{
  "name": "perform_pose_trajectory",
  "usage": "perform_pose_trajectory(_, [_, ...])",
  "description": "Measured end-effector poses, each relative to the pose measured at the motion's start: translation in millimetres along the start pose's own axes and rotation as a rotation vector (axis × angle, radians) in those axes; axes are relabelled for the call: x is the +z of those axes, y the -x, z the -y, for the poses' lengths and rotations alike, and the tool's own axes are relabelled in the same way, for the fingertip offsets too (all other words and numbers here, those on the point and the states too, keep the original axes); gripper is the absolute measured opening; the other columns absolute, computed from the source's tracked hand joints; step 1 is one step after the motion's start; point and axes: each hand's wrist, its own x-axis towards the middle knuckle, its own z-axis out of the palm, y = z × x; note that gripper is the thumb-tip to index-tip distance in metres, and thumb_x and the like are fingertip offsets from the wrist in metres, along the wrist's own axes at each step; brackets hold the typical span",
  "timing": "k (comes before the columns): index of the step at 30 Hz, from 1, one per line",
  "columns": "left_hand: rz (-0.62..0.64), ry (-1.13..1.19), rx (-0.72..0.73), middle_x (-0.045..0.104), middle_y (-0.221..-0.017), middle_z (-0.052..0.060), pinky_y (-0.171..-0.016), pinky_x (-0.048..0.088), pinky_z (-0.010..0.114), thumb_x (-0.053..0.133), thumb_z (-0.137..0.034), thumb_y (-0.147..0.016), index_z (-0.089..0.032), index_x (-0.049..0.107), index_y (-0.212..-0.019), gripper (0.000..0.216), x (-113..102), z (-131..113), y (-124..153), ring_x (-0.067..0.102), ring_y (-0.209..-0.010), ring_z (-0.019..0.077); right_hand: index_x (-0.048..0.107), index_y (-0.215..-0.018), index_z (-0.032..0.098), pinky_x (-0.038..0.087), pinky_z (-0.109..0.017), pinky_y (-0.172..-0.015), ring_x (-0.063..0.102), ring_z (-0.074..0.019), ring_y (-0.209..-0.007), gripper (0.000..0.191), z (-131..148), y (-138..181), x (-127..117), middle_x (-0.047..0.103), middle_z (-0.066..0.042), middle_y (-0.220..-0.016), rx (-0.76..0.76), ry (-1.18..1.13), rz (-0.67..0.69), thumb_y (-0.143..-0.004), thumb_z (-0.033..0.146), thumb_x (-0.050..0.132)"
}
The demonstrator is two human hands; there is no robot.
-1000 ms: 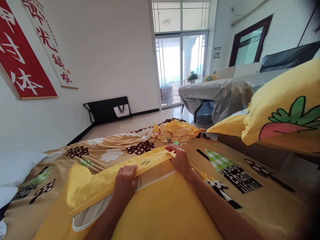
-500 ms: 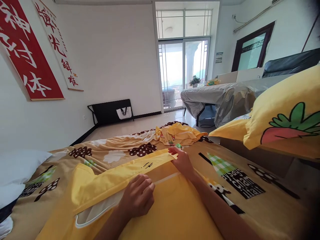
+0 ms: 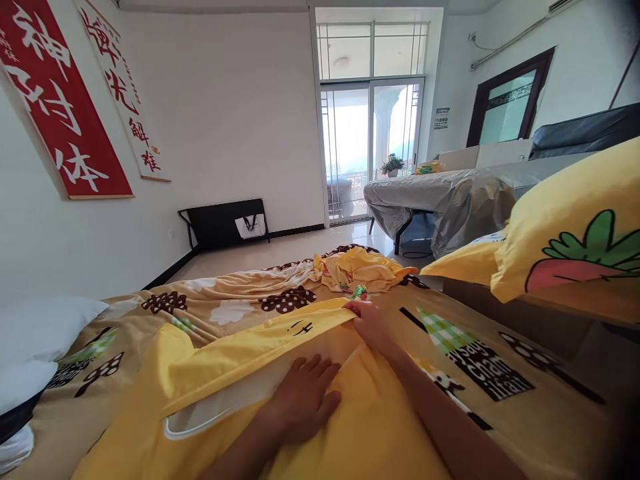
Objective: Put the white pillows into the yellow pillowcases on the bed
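A yellow fabric cover (image 3: 370,427) lies in front of me on the bed, its long slit opening edged with a white zip-like strip (image 3: 200,430). The far flap (image 3: 240,353) of the cover is raised and carries small black markings. My right hand (image 3: 373,328) pinches the flap's right end between thumb and fingers. Spread flat, my left hand (image 3: 307,397) rests palm down across the opening, its fingertips near the pale inside. What lies under that palm is hidden.
A patterned brown blanket (image 3: 380,367) covers the bed. Crumpled yellow cloth (image 3: 360,270) lies at the far edge. Yellow pillows with a carrot print (image 3: 575,233) are at right, a white pillow (image 3: 45,347) at left. Beyond stands a plastic-covered table (image 3: 415,190).
My left hand has opened from a loose curl and moved right, now lying flat on the cover. My right hand still pinches the flap, shifted slightly right. The view has shifted a little.
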Motion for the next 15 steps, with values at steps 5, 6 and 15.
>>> perform_pose_trajectory(5, [-0.030,-0.032,0.031,0.051,-0.139,0.010,-0.106,0.030,0.056,0.029,-0.041,-0.095,-0.021,0.040,-0.139,0.049,4.7,-1.2,-2.1,0.042,-0.130,0.0308,0.060,-0.075,0.018,0.038,-0.022,-0.054,0.057,-0.0157,-0.063,0.027,-9.9,-4.0,11.7,0.066,-0.001,-0.068,-0.033,-0.128,-0.041,-0.056,0.019,0.041])
perform_pose_trajectory(6, [-0.032,-0.042,0.034,0.054,-0.136,0.011,-0.104,0.032,0.055,0.029,-0.040,-0.095,-0.021,0.040,-0.138,0.048,4.5,-1.5,-2.1,0.045,-0.128,0.0309,0.059,-0.076,0.018,0.038,-0.022,-0.054,0.056,-0.0154,-0.063,0.027,-11.0,-4.7,13.7,0.065,-0.001,-0.068,-0.047,-0.150,-0.049,-0.057,0.020,0.040])
perform_pose_trajectory(15, [-0.040,-0.048,0.022,0.067,-0.112,0.009,-0.094,0.041,0.045,0.020,-0.041,-0.097,-0.025,0.044,-0.134,0.047,-5.5,-3.4,-1.6,0.060,-0.105,0.0264,0.051,-0.076,0.020,0.034,-0.021,-0.054,0.049,-0.0122,-0.059,0.014,-2.5,4.3,14.3,0.056,0.003,-0.064,-0.166,-0.155,0.008,-0.064,0.025,0.054])
